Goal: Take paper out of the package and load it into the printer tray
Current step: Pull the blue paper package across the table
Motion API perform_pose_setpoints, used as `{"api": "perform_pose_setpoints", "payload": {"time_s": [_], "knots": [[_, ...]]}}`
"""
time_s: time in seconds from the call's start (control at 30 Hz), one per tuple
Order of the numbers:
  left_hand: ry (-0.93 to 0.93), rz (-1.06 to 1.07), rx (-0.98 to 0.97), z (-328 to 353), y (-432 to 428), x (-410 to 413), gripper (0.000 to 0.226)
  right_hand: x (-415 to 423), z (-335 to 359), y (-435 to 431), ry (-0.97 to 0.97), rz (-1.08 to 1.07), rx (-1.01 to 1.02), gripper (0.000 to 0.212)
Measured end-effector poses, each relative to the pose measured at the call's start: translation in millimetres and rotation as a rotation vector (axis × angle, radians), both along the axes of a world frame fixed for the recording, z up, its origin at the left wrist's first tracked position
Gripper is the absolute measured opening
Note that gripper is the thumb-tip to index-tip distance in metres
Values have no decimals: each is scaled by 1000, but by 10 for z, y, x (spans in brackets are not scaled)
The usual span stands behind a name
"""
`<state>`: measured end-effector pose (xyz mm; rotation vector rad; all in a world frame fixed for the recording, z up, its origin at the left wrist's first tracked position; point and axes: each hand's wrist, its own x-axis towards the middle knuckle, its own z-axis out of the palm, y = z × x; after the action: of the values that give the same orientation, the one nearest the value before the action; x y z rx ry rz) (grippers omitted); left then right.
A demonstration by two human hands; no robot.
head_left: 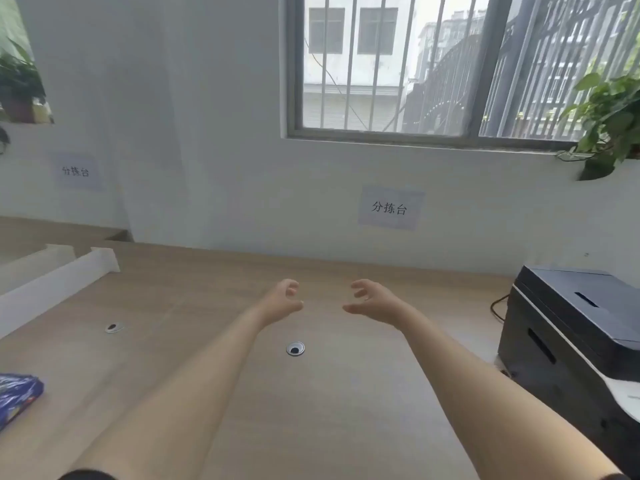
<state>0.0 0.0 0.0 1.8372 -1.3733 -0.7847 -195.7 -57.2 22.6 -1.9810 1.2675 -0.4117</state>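
My left hand [284, 299] and my right hand [372, 301] are stretched out side by side above the middle of the wooden desk [346, 410], palms facing each other, fingers curled apart and holding nothing. A blue paper package [15, 396] lies at the desk's left edge, partly cut off by the frame, far from both hands. The black and white printer [571, 330] stands at the right end of the desk, to the right of my right arm. Its tray is not visible from here.
Two round cable grommets [295, 348] [114, 327] sit in the desk top. A white divider [55, 285] runs along the left. Paper signs [389, 207] hang on the wall below a barred window. A potted plant [609, 126] stands at the right sill.
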Motion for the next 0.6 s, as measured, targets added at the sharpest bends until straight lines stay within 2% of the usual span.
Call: {"api": "perform_pose_setpoints", "payload": {"time_s": [0.33, 0.6], "knots": [[0, 257, 119, -530, 762, 270, 49, 420, -554, 257, 60, 201, 100, 58], [34, 512, 224, -802, 1792, 672, 51, 1197, -830, 823, 188, 464, 122, 57]]}}
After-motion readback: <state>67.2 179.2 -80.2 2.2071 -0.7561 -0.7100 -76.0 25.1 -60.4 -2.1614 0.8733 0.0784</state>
